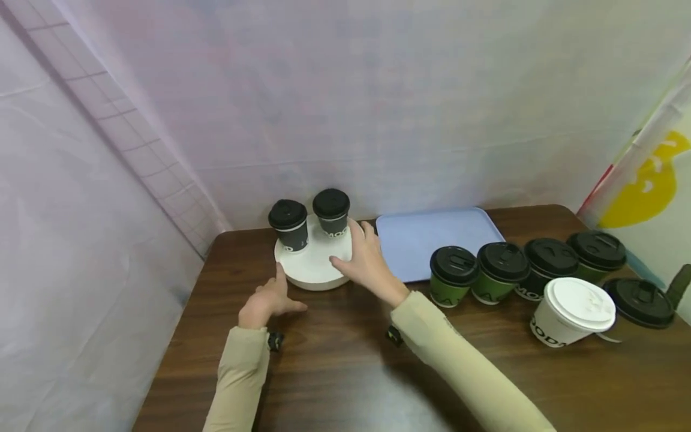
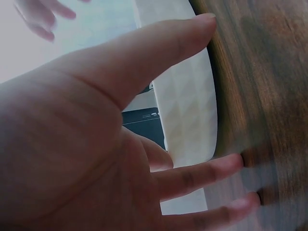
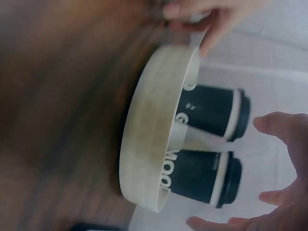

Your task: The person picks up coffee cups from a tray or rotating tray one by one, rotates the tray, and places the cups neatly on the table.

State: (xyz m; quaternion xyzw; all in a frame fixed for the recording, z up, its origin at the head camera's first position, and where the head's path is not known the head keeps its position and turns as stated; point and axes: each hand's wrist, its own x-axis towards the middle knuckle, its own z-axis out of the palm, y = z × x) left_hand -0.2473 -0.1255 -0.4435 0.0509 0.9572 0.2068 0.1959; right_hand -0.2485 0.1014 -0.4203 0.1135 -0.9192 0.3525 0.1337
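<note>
On a round white tray (image 1: 318, 269) stand two dark lidded paper cups, a left cup (image 1: 289, 231) and a right cup (image 1: 332, 213). My left hand (image 1: 267, 300) is at the tray's front left rim, thumb and fingers spread. In the left wrist view, the tray's patterned side (image 2: 190, 103) shows behind the thumb, and fingertips reach past it over the wood. My right hand (image 1: 367, 258) hovers by the tray's right rim, near the right cup, fingers apart and loosely bent. The right wrist view shows space between that hand and both cups.
A pale blue rectangular tray (image 1: 432, 231) lies to the right. Beyond my right forearm stand several lidded cups, among them a green cup (image 1: 452, 277) and a white cup (image 1: 572, 312). A pale curtain (image 1: 351, 108) hangs behind the brown table (image 1: 324, 360).
</note>
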